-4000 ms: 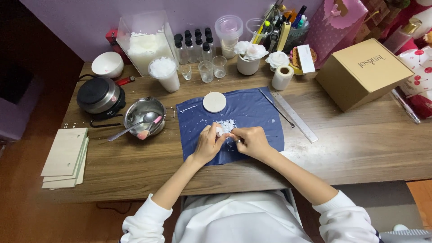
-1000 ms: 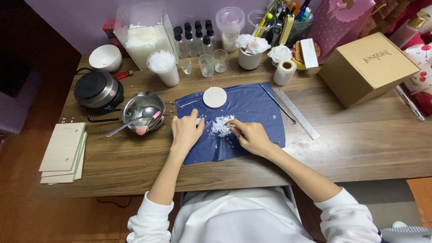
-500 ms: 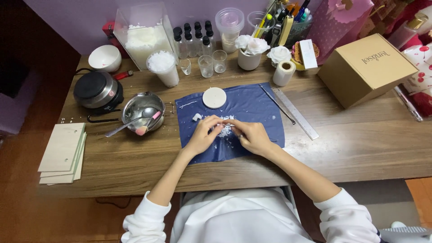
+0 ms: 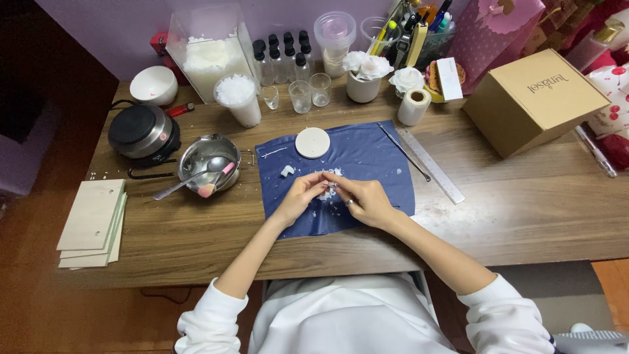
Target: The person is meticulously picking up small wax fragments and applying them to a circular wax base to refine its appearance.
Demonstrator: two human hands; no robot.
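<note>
On the wooden table (image 4: 524, 216), mid-front, both hands are back together over the blue cloth (image 4: 367, 157): left hand (image 4: 298, 196) and right hand (image 4: 363, 200) fingers now pinching a white wax crumb (image 4: 329, 187), no longer spread flat.

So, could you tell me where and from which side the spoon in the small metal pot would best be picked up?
Probably by its handle end, coming from the pot's left. The spoon lies tilted, bowl down inside the metal pot, and its handle sticks out over the rim above bare table. A pink-tipped tool crowds the bowl end.
</note>
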